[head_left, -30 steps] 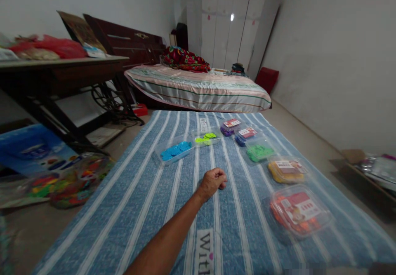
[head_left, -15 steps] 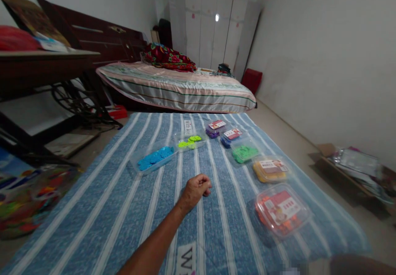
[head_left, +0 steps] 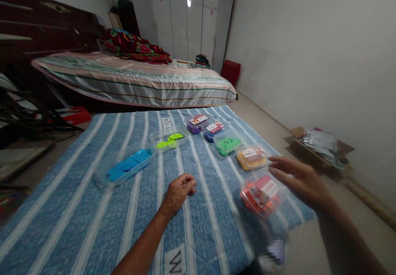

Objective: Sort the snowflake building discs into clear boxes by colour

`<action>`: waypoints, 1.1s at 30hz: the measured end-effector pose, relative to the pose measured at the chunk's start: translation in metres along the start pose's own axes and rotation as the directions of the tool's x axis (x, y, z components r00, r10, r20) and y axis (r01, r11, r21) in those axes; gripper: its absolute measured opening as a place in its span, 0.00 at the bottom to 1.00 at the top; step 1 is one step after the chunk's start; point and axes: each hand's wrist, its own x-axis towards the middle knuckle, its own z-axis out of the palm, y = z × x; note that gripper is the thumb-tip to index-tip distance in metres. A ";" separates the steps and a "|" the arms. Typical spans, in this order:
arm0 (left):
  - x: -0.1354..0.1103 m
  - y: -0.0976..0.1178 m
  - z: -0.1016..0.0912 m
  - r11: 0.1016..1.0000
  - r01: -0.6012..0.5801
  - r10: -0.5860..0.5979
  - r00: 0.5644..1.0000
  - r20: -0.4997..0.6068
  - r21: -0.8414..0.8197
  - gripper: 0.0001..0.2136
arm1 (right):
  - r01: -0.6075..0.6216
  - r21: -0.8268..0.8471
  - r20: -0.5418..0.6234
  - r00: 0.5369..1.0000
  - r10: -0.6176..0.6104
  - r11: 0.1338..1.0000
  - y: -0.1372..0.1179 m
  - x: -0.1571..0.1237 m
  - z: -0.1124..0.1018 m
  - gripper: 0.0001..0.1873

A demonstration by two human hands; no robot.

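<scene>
My left hand [head_left: 181,190] rests on the striped cloth with its fingers curled closed. What it holds, if anything, is hidden. My right hand [head_left: 293,180], slightly blurred, is over the right edge of the table, fingers stretched out and apart. Its fingertips are beside a clear box of orange pieces [head_left: 261,198] with a labelled lid and a clear box of yellow pieces [head_left: 252,159]. Whether they touch either box I cannot tell. Farther up the row are an unlabelled box of green pieces [head_left: 229,144], a blue box [head_left: 213,132] and a purple box [head_left: 196,124].
Left on the blue-and-white cloth [head_left: 77,200] stand an open clear tray of light-blue pieces [head_left: 130,165] and one of yellow-green pieces [head_left: 170,140]. A bed [head_left: 139,81] lies beyond the table. On the floor at right is a cardboard box [head_left: 321,151] of packaging.
My right hand has come into view from the right, reaching to the orange and yellow boxes. The view has turned right. My left hand keeps its place on the cloth, still closed.
</scene>
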 end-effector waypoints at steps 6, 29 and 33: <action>0.003 0.001 -0.003 1.000 0.000 0.000 1.000 -0.010 0.003 0.08 | -0.296 -0.396 -0.018 0.949 0.315 0.869 0.063 0.006 0.017 0.29; -0.049 0.016 0.141 0.938 0.346 -0.309 0.808 0.501 0.021 0.26 | -0.381 -0.397 0.111 0.883 0.455 0.835 0.074 -0.010 0.039 0.29; -0.051 0.020 0.140 0.912 0.409 -0.355 0.802 0.481 -0.010 0.31 | -0.381 -0.361 0.109 0.889 0.445 0.851 0.076 -0.015 0.043 0.30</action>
